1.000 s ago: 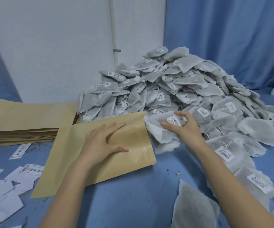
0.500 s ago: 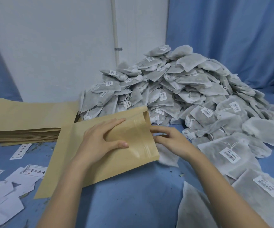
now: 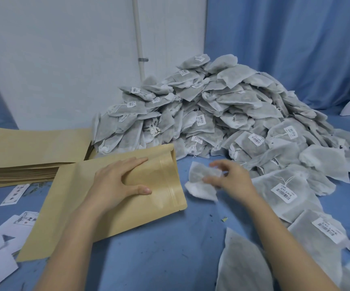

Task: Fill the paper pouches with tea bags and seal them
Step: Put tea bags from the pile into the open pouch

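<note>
Right hand pinches a tea bag – just beside the pouch.

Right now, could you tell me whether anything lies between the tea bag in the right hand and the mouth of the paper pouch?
Nothing visible does. The right hand pinches the tea bag just right of the paper pouch, with only bare blue table between. The left hand rests on the pouch, back from its mouth.
</note>
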A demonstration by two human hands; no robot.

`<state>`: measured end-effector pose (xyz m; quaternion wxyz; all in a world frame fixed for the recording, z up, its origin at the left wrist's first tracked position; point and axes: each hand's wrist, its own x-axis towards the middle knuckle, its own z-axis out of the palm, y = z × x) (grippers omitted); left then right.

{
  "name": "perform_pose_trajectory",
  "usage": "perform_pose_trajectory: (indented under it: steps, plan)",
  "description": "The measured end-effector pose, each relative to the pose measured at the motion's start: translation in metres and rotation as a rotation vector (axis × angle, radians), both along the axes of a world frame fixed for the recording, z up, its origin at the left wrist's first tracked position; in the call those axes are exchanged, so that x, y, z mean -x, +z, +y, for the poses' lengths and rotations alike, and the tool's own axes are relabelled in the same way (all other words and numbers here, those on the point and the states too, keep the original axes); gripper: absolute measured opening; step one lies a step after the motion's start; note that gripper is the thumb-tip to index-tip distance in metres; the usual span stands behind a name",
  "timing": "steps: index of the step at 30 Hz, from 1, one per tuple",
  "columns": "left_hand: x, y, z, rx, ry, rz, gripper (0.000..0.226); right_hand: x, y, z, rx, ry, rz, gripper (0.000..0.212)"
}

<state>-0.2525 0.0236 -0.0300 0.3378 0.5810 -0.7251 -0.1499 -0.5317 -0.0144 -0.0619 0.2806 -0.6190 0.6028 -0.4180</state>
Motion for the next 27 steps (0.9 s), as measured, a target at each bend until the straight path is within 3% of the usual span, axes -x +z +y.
perform_pose_trajectory:
  steps: [5, 9, 11, 13, 15, 21, 23, 27]
  plan:
    - [0.001, 0.003, 0.002, -0.008, -0.022, -0.005, 0.072, -0.008, 0.02, 0.003, 0.081, 0.03, -0.357, 0.026]
    - [0.005, 0.008, 0.005, -0.003, -0.088, 0.046, 0.071, -0.038, 0.032, 0.008, 0.041, 0.175, -0.36, 0.028]
    - [0.009, 0.01, 0.006, -0.001, -0.125, 0.069, 0.071, -0.056, 0.035, 0.01, -0.034, 0.349, -0.362, 0.028]
    - [0.013, 0.011, 0.007, -0.005, -0.15, 0.063, 0.073, -0.068, 0.039, 0.014, -0.162, 0.54, -0.219, 0.027]
    - [0.013, 0.01, 0.009, -0.016, -0.17, 0.051, 0.072, -0.069, 0.041, 0.018, -0.188, 0.591, -0.032, 0.026]
    - [0.008, 0.008, 0.017, -0.046, -0.183, -0.007, 0.071, -0.023, 0.044, 0.04, 0.006, 0.411, 0.032, 0.017]
    - [0.007, 0.006, 0.022, -0.099, -0.22, 0.0, 0.07, -0.001, 0.041, 0.051, -0.118, 0.475, 0.173, 0.015]
    - [0.007, 0.0, 0.033, -0.15, -0.265, -0.029, 0.067, 0.026, 0.03, 0.071, -0.433, 0.616, 0.431, 0.037]
